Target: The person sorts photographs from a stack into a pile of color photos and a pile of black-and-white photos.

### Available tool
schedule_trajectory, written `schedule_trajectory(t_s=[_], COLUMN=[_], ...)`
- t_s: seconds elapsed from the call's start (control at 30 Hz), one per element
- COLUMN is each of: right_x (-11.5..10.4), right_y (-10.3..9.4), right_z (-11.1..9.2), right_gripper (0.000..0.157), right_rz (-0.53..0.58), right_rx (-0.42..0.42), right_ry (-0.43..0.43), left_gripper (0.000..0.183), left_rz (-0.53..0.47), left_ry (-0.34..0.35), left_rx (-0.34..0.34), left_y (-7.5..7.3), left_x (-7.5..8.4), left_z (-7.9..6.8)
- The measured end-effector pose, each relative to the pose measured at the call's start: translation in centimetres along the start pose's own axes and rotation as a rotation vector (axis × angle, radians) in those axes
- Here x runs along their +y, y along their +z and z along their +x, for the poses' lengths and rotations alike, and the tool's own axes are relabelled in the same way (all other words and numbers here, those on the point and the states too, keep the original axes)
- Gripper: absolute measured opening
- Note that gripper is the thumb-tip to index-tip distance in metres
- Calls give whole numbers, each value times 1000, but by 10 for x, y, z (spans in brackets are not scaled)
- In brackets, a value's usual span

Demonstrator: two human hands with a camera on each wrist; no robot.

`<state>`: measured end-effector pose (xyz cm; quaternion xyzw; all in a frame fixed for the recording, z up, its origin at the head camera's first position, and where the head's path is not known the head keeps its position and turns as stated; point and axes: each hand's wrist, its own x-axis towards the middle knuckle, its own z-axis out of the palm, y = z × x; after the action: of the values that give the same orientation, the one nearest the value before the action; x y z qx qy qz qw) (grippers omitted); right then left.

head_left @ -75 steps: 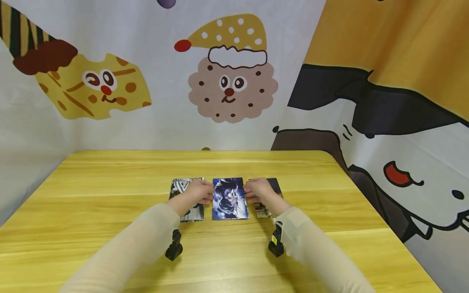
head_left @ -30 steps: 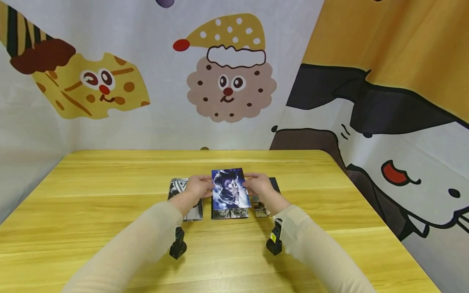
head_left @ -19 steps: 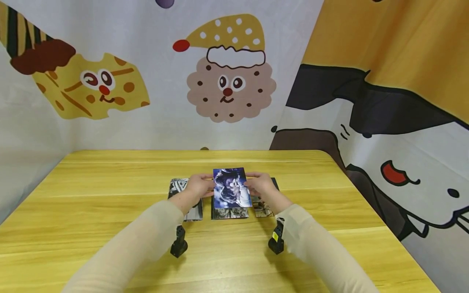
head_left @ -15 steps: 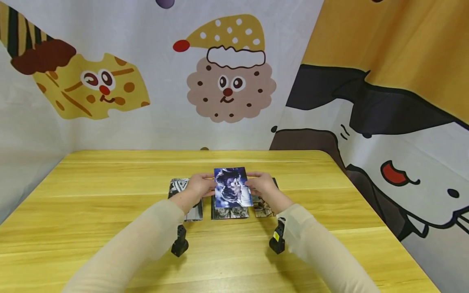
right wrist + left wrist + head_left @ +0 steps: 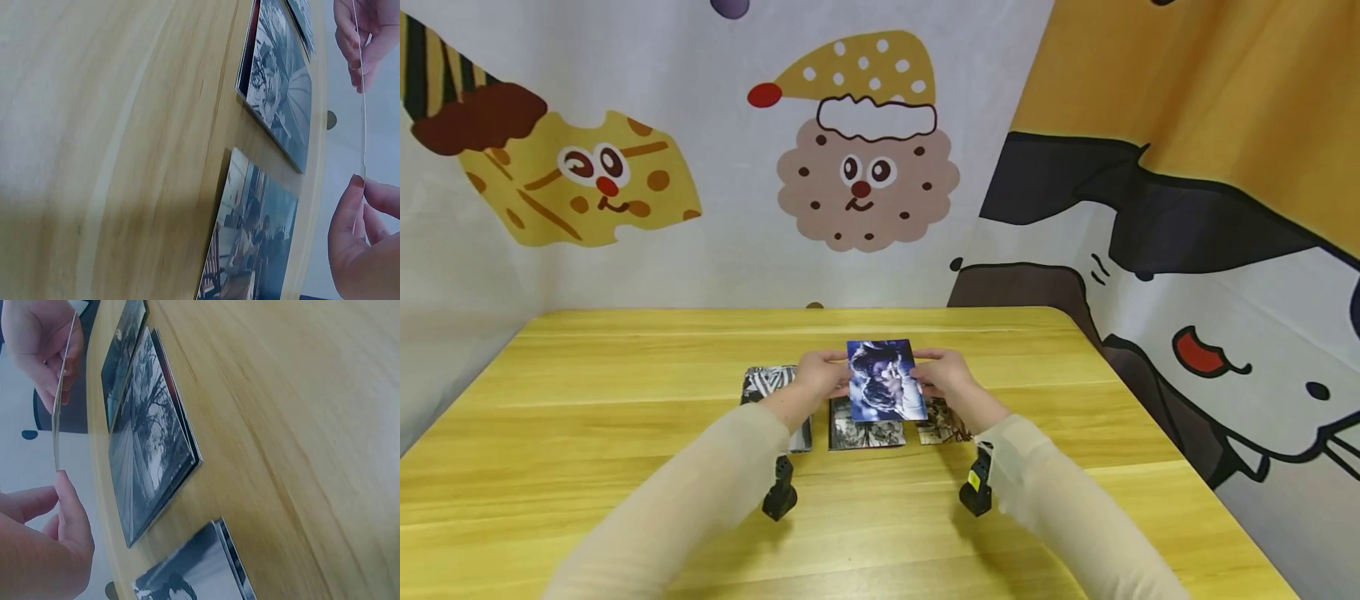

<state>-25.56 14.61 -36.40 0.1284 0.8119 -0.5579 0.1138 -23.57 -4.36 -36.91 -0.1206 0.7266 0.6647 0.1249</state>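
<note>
Cartoon-printed curtain hangs behind a wood-grain tabletop. Blue photo is held in the air, abt. centre, above the middle pile and not touching it; the pile's near part shows below. Left pile and right photo lie on the tabletop, one each side.

Both grips are clamped on the blue photo: left hand pinches the left edge, right hand the right edge, thumb & fingers on opp. faces.

As I judge, it is very light, stiff enough to stay flat between two hands, but thin, so it can bend if squeezed inward. Its printed face looks smooth, prob. a bit slippery, and may take fingerprints or creases. Best hold is at the side edges, approx. mid-length, w/ soft pressure. Whether it is one sheet or a few, I cannot tell.

Long axis seems to run near–far, w/ the near end turned slightly to the right. Printed side faces up, toward the head cam.
</note>
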Motion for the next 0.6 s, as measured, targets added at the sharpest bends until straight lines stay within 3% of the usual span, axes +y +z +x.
schedule_trajectory(t_s=[0.6], right_x=[3], right_y=[-23], right_z=[5], right_gripper=[42], right_rz=[-70], right_rx=[41], right_ry=[29], left_gripper=[45], left_rz=[-8], left_ry=[15], left_rx=[34], left_y=[26], left_x=[4], left_z=[0])
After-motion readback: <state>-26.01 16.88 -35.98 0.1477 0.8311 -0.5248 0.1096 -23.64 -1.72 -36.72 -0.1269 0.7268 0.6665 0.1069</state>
